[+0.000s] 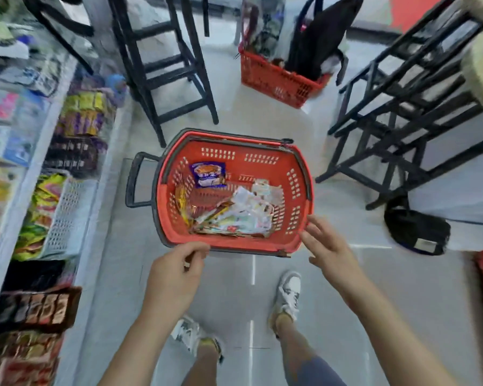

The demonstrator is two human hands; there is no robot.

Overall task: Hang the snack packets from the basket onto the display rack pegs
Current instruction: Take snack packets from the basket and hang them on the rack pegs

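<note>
A person stoops over the red basket [299, 174]: right hand [329, 243] spread-fingered by its near corner, left hand [176, 271] curled at the rim, hold unclear. Snack packets [234, 215] lie just beyond both hands and are probably best lifted singly, by the top edge.

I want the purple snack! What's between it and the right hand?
The head view shows a pile of pale snack packets between the purple packet and the right hand, then the red basket's holed wall.
</note>
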